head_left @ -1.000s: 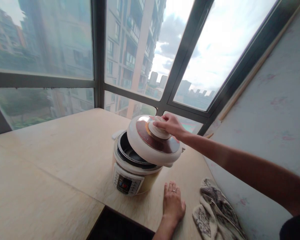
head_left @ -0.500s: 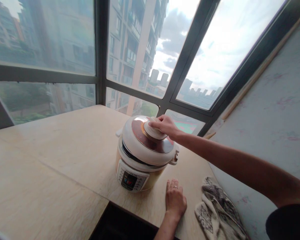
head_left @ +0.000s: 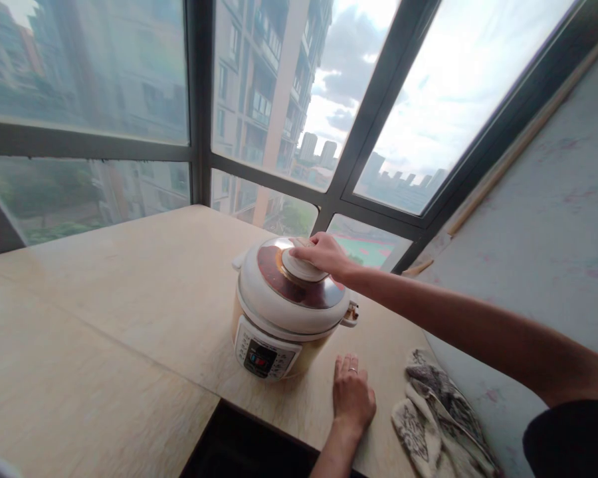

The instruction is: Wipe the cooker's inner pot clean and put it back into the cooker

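Note:
An electric pressure cooker (head_left: 309, 355) with a white and beige body stands on the counter, its control panel (head_left: 264, 355) turned towards me. On top sits its white lid (head_left: 259, 295) with a brown shiny centre, level against the rim. My right hand (head_left: 326, 255) is wrapped round the lid's pale raised handle (head_left: 299, 267); some of its fingers are hidden behind the handle. To the right of the cooker's base, my left hand (head_left: 353, 392) lies palm down on the counter, fingers stretched out, a ring on one, holding nothing.
A patterned grey and cream cloth (head_left: 436, 418) lies crumpled by the wall at right. In front of the cooker, a black panel (head_left: 249, 445) is set in the beige counter (head_left: 129, 285). Windows with dark frames (head_left: 199, 99) rise behind the counter.
The lid has come down onto the cooker under my right hand, and the dark gap at its front has closed. My left hand stays on the counter.

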